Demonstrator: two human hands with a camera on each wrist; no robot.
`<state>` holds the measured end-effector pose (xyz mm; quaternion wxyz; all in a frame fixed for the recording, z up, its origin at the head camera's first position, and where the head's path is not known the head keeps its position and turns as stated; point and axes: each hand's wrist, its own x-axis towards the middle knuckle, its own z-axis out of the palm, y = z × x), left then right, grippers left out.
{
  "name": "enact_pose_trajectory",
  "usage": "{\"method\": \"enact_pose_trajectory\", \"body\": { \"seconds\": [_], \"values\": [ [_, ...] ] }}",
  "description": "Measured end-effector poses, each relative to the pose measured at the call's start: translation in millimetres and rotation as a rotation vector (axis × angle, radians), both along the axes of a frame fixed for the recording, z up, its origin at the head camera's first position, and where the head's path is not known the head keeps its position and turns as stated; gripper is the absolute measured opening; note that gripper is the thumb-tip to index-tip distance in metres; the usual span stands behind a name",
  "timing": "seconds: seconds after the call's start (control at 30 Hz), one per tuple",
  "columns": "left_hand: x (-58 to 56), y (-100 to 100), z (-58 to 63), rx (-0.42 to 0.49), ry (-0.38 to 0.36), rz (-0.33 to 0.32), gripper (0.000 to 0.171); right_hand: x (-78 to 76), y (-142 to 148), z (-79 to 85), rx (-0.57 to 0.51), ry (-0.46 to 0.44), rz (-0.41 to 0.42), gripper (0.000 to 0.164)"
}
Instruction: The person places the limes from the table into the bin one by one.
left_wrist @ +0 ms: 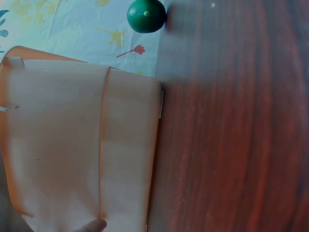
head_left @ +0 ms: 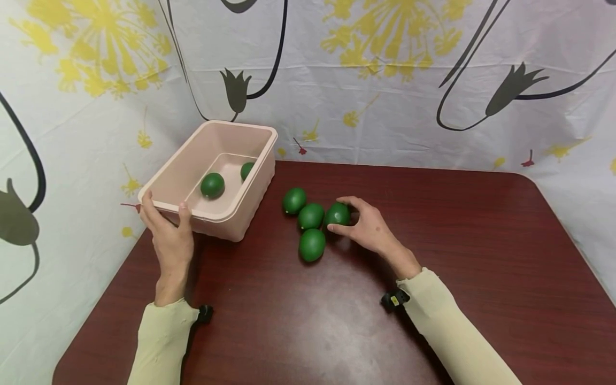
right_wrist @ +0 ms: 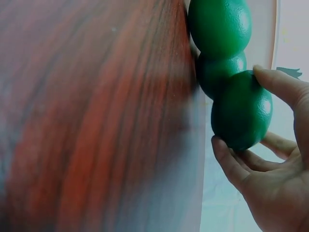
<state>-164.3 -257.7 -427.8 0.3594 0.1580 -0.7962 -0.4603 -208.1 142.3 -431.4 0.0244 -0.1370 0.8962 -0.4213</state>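
With the right hand, holds a green lime between thumb and curled fingertips, gap no wider than the fruit; cannot tell whether lifted or just resting on the dark red-brown worktop. Immediately left of this hand, close beside the held fruit, a second lime. Farther left and slightly beyond, a third lime. To the left and nearer the wearer's body, a fourth lime. All together in one tight cluster, with overlapping outlines in the right wrist view.

With the left hand, grips the near left corner of a pale pink bin, thumb and a finger spread well apart over the rim, a fingertip against the outer wall in the left wrist view. Ahead of this hand, inside the bin, two more limes: one in plain sight, the other farther to the right, partly hidden behind the side wall.

Behind each hand, a pale yellow-green sleeve and a small black device at the wrist. Beyond both hands, a white cloth printed with yellow blooms and grey-green tulip shapes on long dark stems.
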Motion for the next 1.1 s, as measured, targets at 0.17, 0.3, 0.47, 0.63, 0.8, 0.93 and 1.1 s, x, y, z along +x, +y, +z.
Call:
{"method": "enact_pose_trajectory", "body": {
  "seconds": [0.17,0.3,0.47,0.63,0.8,0.93,1.1],
  "values": [
    [-0.8,0.1,-0.3,-0.005,0.006,0.0,0.081,0.0,-1.2,2.3,-0.064,0.044,-0.018,0.071],
    [-1.3,0.1,-0.2,-0.007,0.015,0.001,0.081,-0.8,-3.4,4.3,-0.116,0.083,-0.04,0.071],
    [-1.1,-0.3,0.1,-0.004,0.018,0.005,0.08,-0.5,-7.9,5.7,-0.163,0.133,-0.07,0.071],
    [-0.8,-0.8,-0.1,-0.002,0.02,0.004,0.081,0.3,-13.6,7.8,-0.202,0.171,-0.066,0.07],
    [-0.9,-0.6,0.0,-0.004,0.019,0.006,0.081,-0.2,-17.8,10.1,-0.228,0.181,-0.061,0.069],
    [-0.7,-0.2,0.3,-0.004,0.011,0.008,0.081,-0.9,-20.1,10.3,-0.256,0.187,-0.059,0.069],
    [-0.9,0.1,-0.6,-0.003,0.005,0.008,0.08,0.4,-22.7,10.8,-0.253,0.194,-0.062,0.069]
  ]
}}
